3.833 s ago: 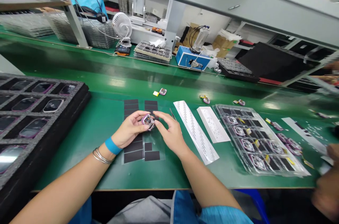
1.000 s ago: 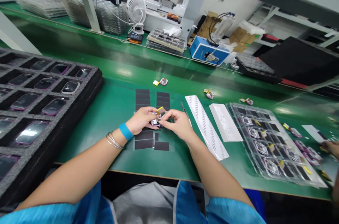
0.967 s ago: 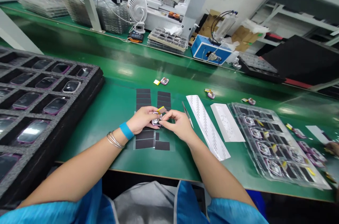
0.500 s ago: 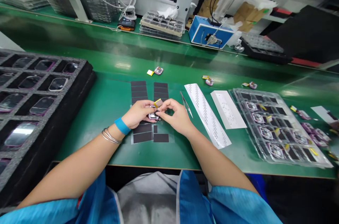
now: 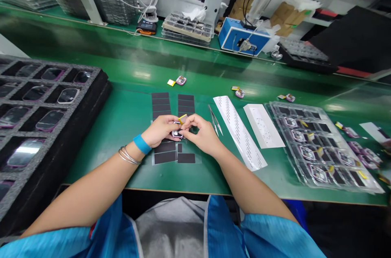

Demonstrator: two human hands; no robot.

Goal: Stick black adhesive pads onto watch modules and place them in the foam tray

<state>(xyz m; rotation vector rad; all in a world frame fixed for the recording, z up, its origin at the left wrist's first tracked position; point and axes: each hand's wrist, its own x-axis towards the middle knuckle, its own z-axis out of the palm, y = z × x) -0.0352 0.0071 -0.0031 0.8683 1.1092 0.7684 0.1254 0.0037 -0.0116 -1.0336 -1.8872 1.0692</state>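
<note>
My left hand (image 5: 161,130) is closed on an opened watch case (image 5: 177,133), its inside facing up. A yellow-edged battery (image 5: 182,119) sticks up from the case between my two hands. My right hand (image 5: 200,132) has thumb and forefinger pinched together at the right side of the case; whatever is between those fingertips is too small to make out. Beneath both hands lie sheets of black adhesive pads (image 5: 161,103), partly covered by my fingers. Metal tweezers (image 5: 215,121) rest just right of my right hand.
A white label strip (image 5: 240,132) and a white box (image 5: 263,125) lie to the right. Beyond them is a clear tray (image 5: 324,148) of watch parts. A black foam tray (image 5: 73,121) with watch faces stands left. Watch units with batteries (image 5: 181,80) sit along the far green belt.
The watch units at the back have drifted slightly left along the belt. My right fingertips have shifted a little on the case; my left hand keeps its hold.
</note>
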